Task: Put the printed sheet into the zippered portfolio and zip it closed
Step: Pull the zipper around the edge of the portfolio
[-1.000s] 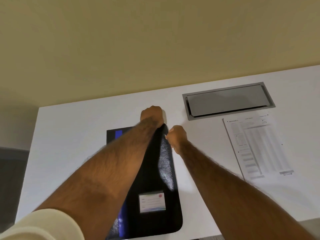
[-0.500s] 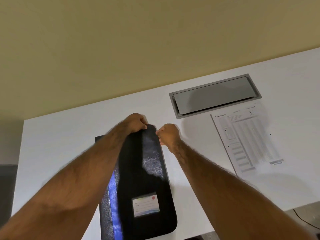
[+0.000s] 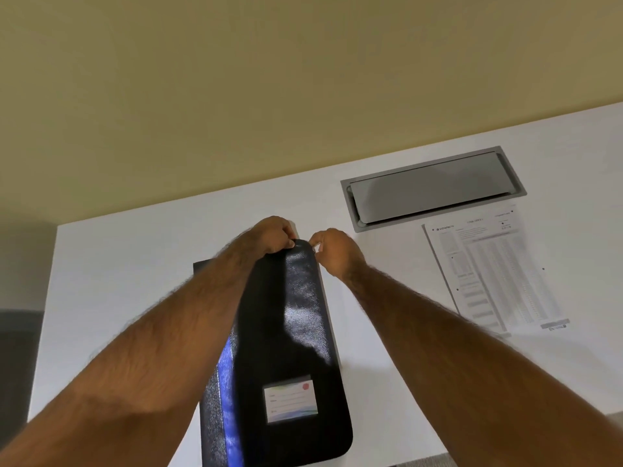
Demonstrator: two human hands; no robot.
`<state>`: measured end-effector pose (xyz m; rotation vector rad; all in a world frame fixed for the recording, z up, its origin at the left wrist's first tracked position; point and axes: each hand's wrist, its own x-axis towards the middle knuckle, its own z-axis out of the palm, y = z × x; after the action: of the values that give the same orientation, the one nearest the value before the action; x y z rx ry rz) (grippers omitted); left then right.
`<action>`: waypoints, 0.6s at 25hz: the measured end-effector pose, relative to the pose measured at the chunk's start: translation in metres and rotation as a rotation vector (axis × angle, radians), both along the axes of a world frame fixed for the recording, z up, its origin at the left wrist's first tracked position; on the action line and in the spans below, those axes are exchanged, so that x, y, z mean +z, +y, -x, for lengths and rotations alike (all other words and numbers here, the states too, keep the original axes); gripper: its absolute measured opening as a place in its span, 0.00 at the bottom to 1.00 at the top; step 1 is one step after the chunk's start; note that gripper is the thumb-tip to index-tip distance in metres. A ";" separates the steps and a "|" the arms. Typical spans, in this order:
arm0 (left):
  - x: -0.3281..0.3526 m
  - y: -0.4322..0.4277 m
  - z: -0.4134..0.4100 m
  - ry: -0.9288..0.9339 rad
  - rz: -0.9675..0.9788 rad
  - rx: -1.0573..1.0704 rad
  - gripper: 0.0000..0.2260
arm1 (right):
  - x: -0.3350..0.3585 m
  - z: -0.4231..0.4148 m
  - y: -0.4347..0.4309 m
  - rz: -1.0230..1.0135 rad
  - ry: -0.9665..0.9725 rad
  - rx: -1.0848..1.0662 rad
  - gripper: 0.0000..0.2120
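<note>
Head view: left hand (image 3: 274, 235) pinches portfolio (image 3: 293, 332) far corner, steadying it; right hand (image 3: 332, 249) pinched closed at zipper, pull unseen; sheet (image 3: 488, 267) waits aside.

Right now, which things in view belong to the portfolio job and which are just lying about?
Job:
- black portfolio, far end gripped by left hand
- right hand, pinching at the portfolio's far corner
- printed sheet, flat on the white table, still outside

Lying about:
- grey cable hatch set in the table
- label card on the portfolio
</note>
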<state>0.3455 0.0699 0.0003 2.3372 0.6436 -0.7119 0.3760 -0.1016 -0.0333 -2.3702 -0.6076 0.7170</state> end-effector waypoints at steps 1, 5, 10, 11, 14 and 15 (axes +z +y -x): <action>0.000 0.000 0.000 -0.003 0.003 0.004 0.04 | -0.001 0.001 0.001 0.017 -0.016 -0.011 0.09; 0.000 -0.001 0.002 -0.022 0.019 0.023 0.04 | -0.001 0.004 0.005 0.080 -0.054 -0.026 0.11; -0.001 -0.003 0.004 -0.029 0.009 0.018 0.04 | -0.002 0.013 -0.004 0.035 -0.092 -0.076 0.10; 0.000 -0.003 0.004 -0.034 0.009 0.016 0.04 | -0.003 0.017 -0.008 0.026 -0.119 -0.080 0.09; 0.001 -0.003 0.006 -0.045 0.034 0.030 0.04 | -0.006 0.030 -0.023 0.042 -0.205 -0.070 0.09; 0.002 -0.003 0.006 -0.047 0.040 0.035 0.04 | -0.006 0.034 -0.027 0.046 -0.224 -0.066 0.09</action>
<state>0.3391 0.0672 0.0026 2.2933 0.6425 -0.6467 0.3421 -0.1288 -0.0393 -2.5212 -0.6075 0.4446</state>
